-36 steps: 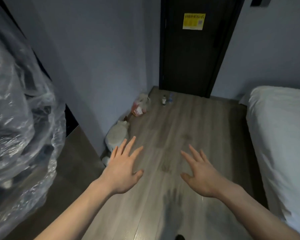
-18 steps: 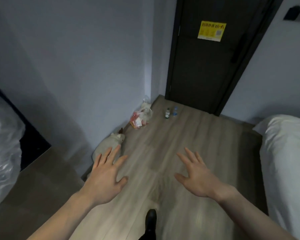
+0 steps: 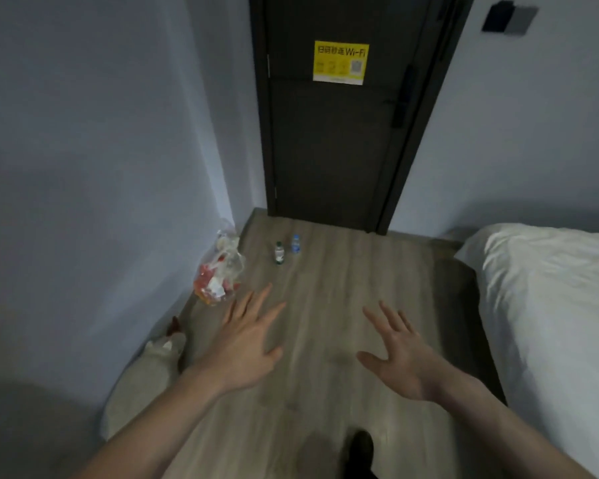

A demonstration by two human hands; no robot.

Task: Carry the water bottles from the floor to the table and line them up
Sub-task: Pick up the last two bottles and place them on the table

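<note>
1. Bottles (image 3: 287, 251) on wood floor (image 3: 343, 305), two of them, standing upright just before dark door (image 3: 329, 140), far ahead of both hands.
2. Dark-capped bottle (image 3: 279, 253) nearer and to the left; blue-labelled bottle (image 3: 295, 244) just beside it, slightly further back, apart by a small gap.
3. Long axis of each bottle vertical, cap up.
4. Left hand (image 3: 246, 344) held out palm down, fingers spread, holding nothing, pointing almost straight at the bottles.
5. Right hand (image 3: 400, 354) likewise palm down, fingers spread, holding nothing, set further to the right of the bottles' line.
6. Left hand judged the nearer of the two, though both well short of reach; steps forward probably needed first, then a stoop.
7. Clear plastic bag (image 3: 220, 271) with red and white contents against left wall (image 3: 101, 167), close to the left of the bottles; likely to be brushed on a wide reach.
8. Pale stuffed toy (image 3: 146, 371) lower along the same wall, beside left forearm.
9. Bed (image 3: 550, 323) with white cover on the right, its edge narrowing the walkway.
10. Open strip of floor running straight from hands to bottles.
11. Table not in view.
</note>
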